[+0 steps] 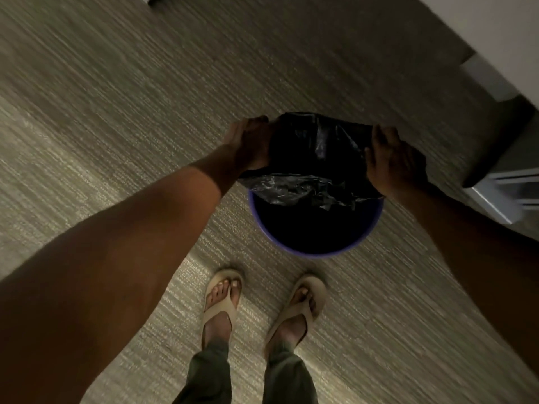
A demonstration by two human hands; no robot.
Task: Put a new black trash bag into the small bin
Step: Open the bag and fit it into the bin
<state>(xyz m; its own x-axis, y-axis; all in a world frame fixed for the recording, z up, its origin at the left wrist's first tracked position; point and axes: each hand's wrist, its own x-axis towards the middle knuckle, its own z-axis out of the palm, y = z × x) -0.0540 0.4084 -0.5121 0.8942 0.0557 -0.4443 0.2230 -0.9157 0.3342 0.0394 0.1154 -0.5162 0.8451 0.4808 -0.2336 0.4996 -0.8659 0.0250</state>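
Note:
A small round bin with a blue-purple rim (294, 247) stands on the carpet just beyond my feet. A black trash bag (313, 158) is spread open over the far half of the bin's mouth, its near edge crumpled and hanging inside. My left hand (250, 147) grips the bag's left edge. My right hand (392, 158) grips its right edge. The bag is stretched between both hands above the rim. The near half of the rim is bare. The bin's inside is dark and shows nothing.
Grey-beige carpet (116, 141) covers the floor. A white wall or furniture panel (481, 30) runs along the upper right, with a pale metal-edged piece (501, 196) close to the bin's right. My sandalled feet (262, 301) stand right before the bin.

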